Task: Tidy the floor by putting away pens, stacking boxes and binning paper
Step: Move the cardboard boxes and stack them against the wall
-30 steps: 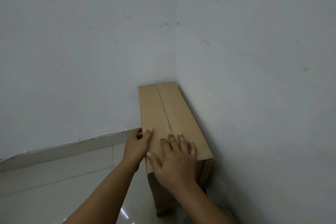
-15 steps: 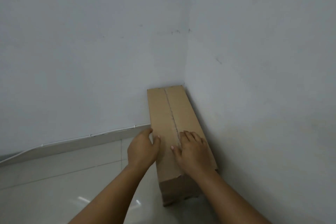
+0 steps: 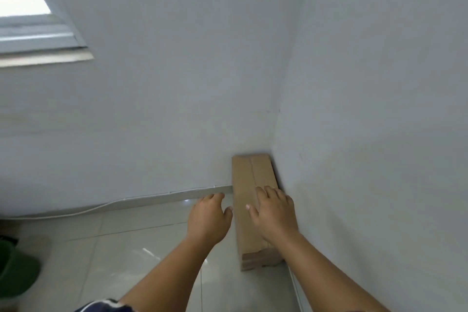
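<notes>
Right hand point(image 3: 274, 213) lies flat on top of the cardboard box point(image 3: 253, 180), fingers straight and spread, palm down near the box's near end. Left hand point(image 3: 209, 218) hangs just left of the box, fingers relaxed and slightly apart, holding nothing; whether its thumb touches the box's side cannot be told.

Box: long, narrow, plain brown corrugated card, a seam running down the middle of its top. No print or label readable on it. It stands on the floor point(image 3: 114, 248) pushed into the corner, far end against the back wall point(image 3: 164, 109), right side along the side wall point(image 3: 379, 134).

Against half a second earlier: left hand has come off the box's left edge, right hand stays pressed on top, and the view has pulled back and up.

Floor is glossy pale tile with thin grout lines. Thin white cable point(image 3: 126, 202) runs along the skirting. Window frame point(image 3: 38, 33) upper left; green rounded object point(image 3: 15, 268) at the left edge, too cropped to identify.
</notes>
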Tool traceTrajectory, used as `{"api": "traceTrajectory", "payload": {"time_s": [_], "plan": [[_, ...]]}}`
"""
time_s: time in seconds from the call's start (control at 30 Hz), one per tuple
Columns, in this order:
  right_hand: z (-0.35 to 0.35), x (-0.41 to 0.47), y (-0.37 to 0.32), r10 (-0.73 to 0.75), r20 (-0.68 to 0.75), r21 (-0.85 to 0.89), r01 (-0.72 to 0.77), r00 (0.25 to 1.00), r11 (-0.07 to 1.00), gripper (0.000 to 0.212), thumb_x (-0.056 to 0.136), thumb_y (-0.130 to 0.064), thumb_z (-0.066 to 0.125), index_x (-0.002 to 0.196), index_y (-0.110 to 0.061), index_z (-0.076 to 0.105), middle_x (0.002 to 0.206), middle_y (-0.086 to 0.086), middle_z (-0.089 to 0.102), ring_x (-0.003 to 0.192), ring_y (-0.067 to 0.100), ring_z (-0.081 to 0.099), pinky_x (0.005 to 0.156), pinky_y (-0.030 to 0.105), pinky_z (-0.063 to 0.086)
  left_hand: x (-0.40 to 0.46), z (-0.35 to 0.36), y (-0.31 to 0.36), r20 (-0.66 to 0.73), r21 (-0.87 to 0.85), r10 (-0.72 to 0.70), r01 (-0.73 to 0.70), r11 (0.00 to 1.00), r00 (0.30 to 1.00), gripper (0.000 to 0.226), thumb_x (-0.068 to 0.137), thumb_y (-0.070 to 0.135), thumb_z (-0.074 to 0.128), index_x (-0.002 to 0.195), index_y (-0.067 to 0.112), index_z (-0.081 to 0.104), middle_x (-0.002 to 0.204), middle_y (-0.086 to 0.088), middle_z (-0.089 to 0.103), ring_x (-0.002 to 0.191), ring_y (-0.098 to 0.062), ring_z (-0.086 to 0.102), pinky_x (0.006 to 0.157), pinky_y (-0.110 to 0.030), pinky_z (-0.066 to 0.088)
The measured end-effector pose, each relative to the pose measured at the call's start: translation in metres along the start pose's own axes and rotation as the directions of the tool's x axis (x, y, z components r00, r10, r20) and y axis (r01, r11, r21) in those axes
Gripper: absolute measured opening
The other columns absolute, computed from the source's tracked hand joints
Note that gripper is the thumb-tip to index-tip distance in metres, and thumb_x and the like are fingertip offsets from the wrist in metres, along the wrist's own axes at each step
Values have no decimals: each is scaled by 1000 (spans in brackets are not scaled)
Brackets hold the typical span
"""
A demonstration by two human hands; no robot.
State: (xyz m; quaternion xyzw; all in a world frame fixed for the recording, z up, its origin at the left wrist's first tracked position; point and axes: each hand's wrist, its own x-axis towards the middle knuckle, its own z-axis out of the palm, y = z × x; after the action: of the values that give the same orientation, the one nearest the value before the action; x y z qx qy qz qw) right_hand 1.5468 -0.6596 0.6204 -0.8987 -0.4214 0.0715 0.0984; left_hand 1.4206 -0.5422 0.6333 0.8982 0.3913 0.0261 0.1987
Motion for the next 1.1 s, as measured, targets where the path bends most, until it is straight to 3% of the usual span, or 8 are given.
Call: {"api": "traceTrajectory", "payload": {"time_s": [0.13,0.27,0.43,0.57,0.7,0.93,1.1], "plan": [[-54,-15,-30,-50,-37,8,50,998,999,54,96,-52,38,142,-22,43,141,0,50,130,22,43,105,40,33,-16,-56,9,-79,-5,34,-35,999,996,44,93,40,49,132,20,51,125,-1,61,117,-23,54,93,-34,45],[-75,-31,-49,-103,-71,-3,103,992,995,48,96,-51,39,130,-22,55,126,-2,62,116,22,55,98,39,39,-40,-79,2,-120,-7,13,-14,1000,993,45,92,38,48,133,20,52,125,0,62,115,-22,55,95,-34,42],[-70,-63,-69,-207,-106,-15,206,973,978,35,90,-47,48,96,-20,71,92,0,72,88,25,67,82,38,48,-99,-91,-19,-155,-22,-119,117,993,981,39,92,42,46,126,25,57,123,5,64,114,-18,57,96,-31,36],[-63,-86,-90,-328,-87,7,330,941,944,43,90,-51,42,102,-22,72,96,-1,73,91,23,68,85,38,47,-146,-95,-35,-195,-95,-258,244,965,946,40,92,43,46,127,26,56,125,6,63,114,-19,58,92,-30,44],[-55,-115,-116,-504,-28,68,504,863,861,38,96,-49,45,113,-24,68,110,-4,70,104,18,62,93,35,39,-205,-91,-45,-253,-156,-370,340,927,894,40,93,43,46,128,26,55,121,6,64,111,-15,59,89,-29,48],[-26,-192,-176,-719,43,139,708,694,692,36,96,-51,45,105,-28,71,97,-6,72,88,14,66,83,32,44,-326,-78,-72,-328,-249,-590,535,807,738,32,93,41,48,118,25,59,115,9,65,101,-10,60,82,-23,47],[-10,-254,-227,-812,109,168,795,573,583,36,97,-50,43,108,-29,70,96,-5,72,88,16,67,83,31,44,-413,-74,-100,-327,-313,-735,666,678,594,31,91,41,48,116,26,59,116,9,64,103,-11,59,83,-26,48]]}}
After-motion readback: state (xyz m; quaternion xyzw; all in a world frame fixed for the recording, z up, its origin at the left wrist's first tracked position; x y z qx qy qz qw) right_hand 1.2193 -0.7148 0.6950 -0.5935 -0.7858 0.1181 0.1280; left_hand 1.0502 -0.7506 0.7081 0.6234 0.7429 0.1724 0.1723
